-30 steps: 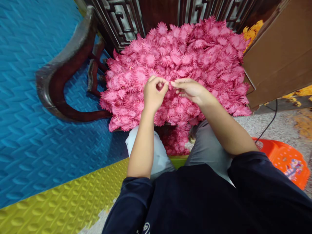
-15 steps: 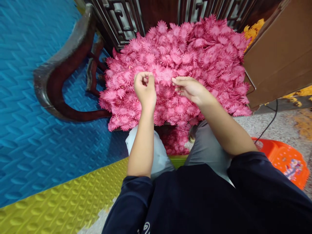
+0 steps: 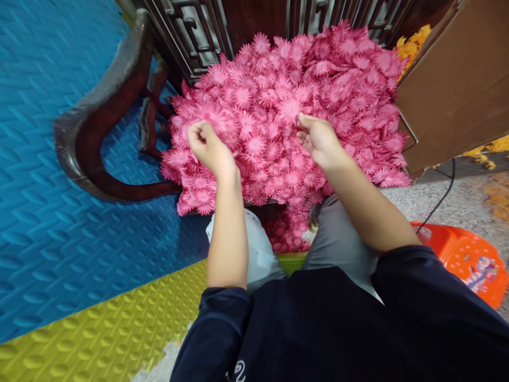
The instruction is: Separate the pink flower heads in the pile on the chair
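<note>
A wide heap of pink artificial flower heads (image 3: pixel 270 154) spreads in front of me over a dark wooden seat. My left hand (image 3: pixel 210 148) is closed in a pinch above the left part of the heap. At its fingertips is a pink petal piece (image 3: pixel 212 115), smeared by motion. Over the middle of the heap, my right hand (image 3: pixel 318 139) has thumb and forefinger pressed together at the edge of a pale pink flower (image 3: pixel 291 109). The other fingers of that hand are curled. Both hands hold their pieces just above the pile, well apart.
A curved dark wooden armrest (image 3: pixel 99 175) stands at the left over blue matting (image 3: pixel 79 244). On the right are a brown cardboard box (image 3: pixel 449 90), a black cable (image 3: pixel 441 197) and an orange plastic stool (image 3: pixel 469 260). More pink flowers lie below, between my knees.
My hands have moved apart. The left went to the left with pink petals at its fingertips; the right shifted slightly right and up, with a flower at its fingertips.
</note>
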Tool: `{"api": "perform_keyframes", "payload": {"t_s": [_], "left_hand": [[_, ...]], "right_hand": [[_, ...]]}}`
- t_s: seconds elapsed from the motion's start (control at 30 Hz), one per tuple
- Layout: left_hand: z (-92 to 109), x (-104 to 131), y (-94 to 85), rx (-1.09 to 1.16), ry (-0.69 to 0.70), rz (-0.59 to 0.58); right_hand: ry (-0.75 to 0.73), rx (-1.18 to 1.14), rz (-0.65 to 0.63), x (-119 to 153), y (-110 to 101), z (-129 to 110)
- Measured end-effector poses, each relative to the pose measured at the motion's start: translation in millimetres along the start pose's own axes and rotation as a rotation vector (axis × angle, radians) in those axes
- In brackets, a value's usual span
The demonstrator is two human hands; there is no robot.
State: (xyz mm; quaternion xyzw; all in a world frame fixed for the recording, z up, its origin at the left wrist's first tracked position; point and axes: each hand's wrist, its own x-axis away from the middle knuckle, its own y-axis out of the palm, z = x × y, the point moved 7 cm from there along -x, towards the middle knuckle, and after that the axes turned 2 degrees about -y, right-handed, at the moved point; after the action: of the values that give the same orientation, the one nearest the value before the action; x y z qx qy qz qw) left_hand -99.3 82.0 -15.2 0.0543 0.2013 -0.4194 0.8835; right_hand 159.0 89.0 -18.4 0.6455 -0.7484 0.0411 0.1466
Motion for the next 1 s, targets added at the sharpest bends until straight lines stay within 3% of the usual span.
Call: {"api": "perform_keyframes", "payload": {"t_s": [0.03,0.1,0.17,0.3,0.43,0.53,1.0], "left_hand": [[-1.7,-2.0,-17.3,0.031,-0.014,0.204],[3.6,-2.7,-21.3,0.013,0.003,0.233],[13.5,2.0,-13.0,-0.041,0.019,0.144],[36.0,22.5,-0.2,-0.112,0.061,0.099],[50.7,42.4,33.2,-0.084,0.078,-0.246],[58.9,52.4,45.7,-0.088,0.096,-0.364],[59.6,52.4,46.2,-0.125,0.047,-0.340]], "right_hand": [[-0.006,0.009,-0.010,-3.9,-4.6,-1.8],[-0.030,0.034,-0.041,-7.1,-9.6,-6.2],[-0.043,0.048,-0.071,-3.1,-8.0,-9.1],[0.009,0.014,-0.101,14.0,8.5,-5.8],[0.049,-0.024,-0.105,20.4,20.8,-0.2],[0.047,-0.018,-0.142,17.8,23.0,1.9],[-0.038,0.072,-0.271,18.2,28.5,2.7]]}}
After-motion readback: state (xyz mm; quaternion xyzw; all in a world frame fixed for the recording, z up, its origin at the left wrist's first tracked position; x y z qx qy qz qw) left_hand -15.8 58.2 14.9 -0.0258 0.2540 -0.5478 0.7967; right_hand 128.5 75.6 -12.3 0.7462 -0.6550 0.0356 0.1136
